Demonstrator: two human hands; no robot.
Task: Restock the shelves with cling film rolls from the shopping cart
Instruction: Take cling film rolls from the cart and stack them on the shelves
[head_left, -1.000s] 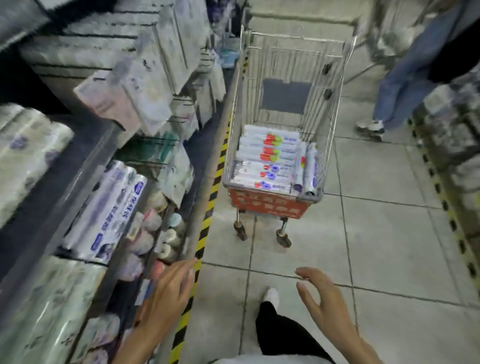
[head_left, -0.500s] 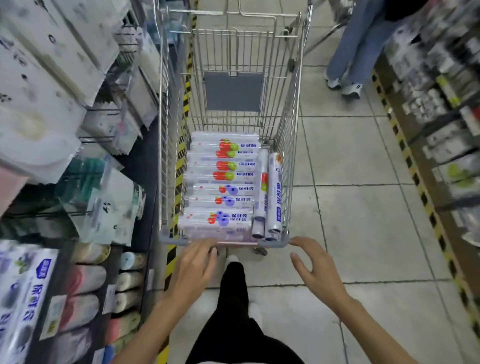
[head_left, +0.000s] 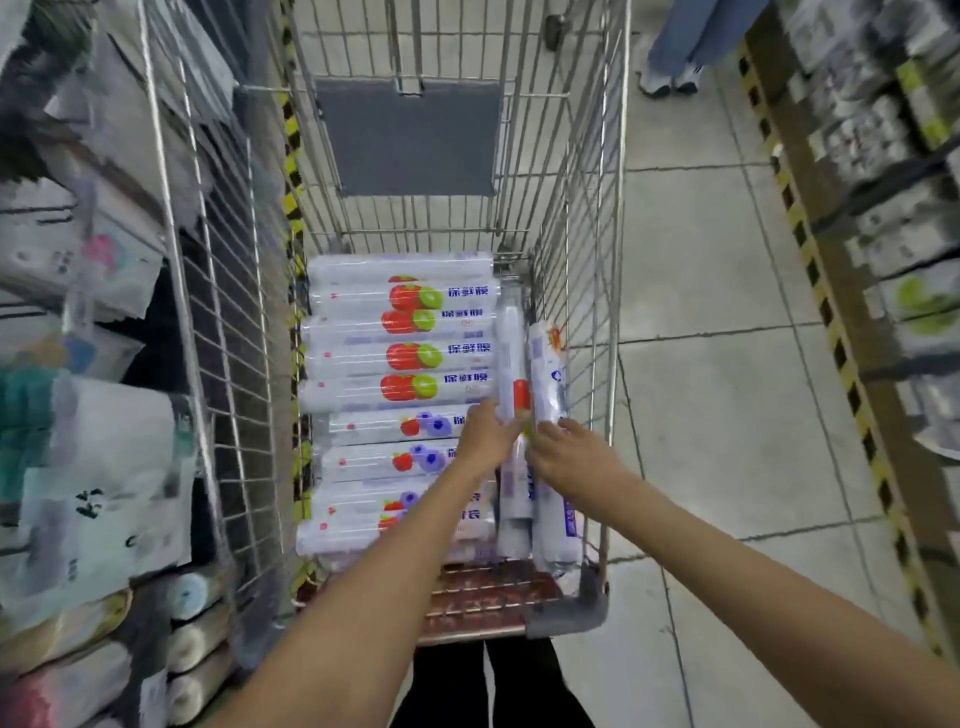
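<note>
- The wire shopping cart (head_left: 597, 260) stands in the aisle, just beside the shelves (head_left: 104, 467) on the left.
- A stack of cling film rolls (head_left: 400, 358) lies crosswise on the cart floor; two more lie lengthwise along its right wall.
- The left hand (head_left: 488, 434) curls its fingers around the inner lengthwise roll (head_left: 510, 353).
- The right hand (head_left: 566, 452) touches the outer lengthwise roll (head_left: 545, 374); blur hides whether its fingers grip.
- Another person's legs (head_left: 680, 41) stand on the tiled floor (head_left: 701, 415) beyond the cart.
</note>
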